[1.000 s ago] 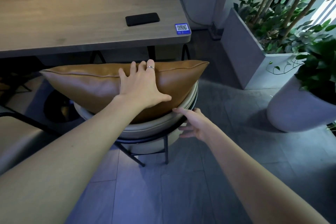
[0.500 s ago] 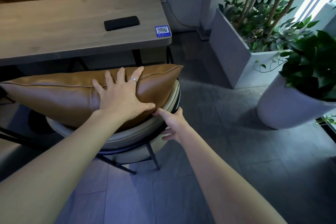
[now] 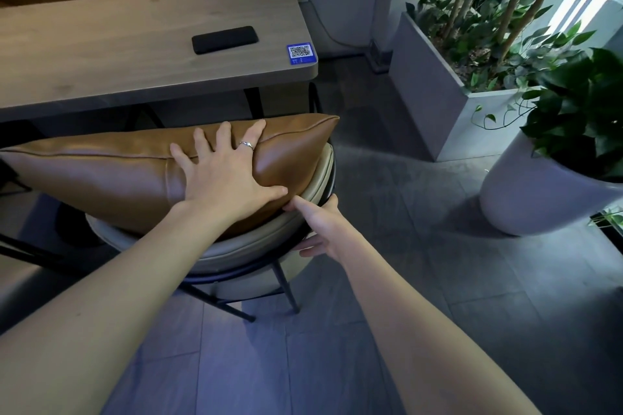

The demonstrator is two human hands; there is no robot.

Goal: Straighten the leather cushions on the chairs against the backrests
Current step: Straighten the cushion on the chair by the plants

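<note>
A tan leather cushion (image 3: pixel 101 175) lies lengthwise inside a chair with a curved cream backrest (image 3: pixel 256 239) and a black metal frame. My left hand (image 3: pixel 226 175) presses flat on the cushion near its right end, fingers spread, a ring on one finger. My right hand (image 3: pixel 320 222) grips the right rim of the backrest, thumb on top, fingers wrapped behind it. The cushion's left end runs off the frame's edge. The chair seat is hidden under the cushion.
A wooden table (image 3: pixel 118 54) stands just beyond the chair, carrying a black phone (image 3: pixel 225 39) and a blue QR sticker (image 3: pixel 301 52). To the right stand a grey rectangular planter (image 3: pixel 435 101) and a round white pot (image 3: pixel 532 199) with leafy plants. Grey tile floor lies around the chair.
The view shifted, so the chair and cushion sit further left in frame than a second ago. My left hand slid toward the cushion's right end. My right hand stayed on the backrest rim.
</note>
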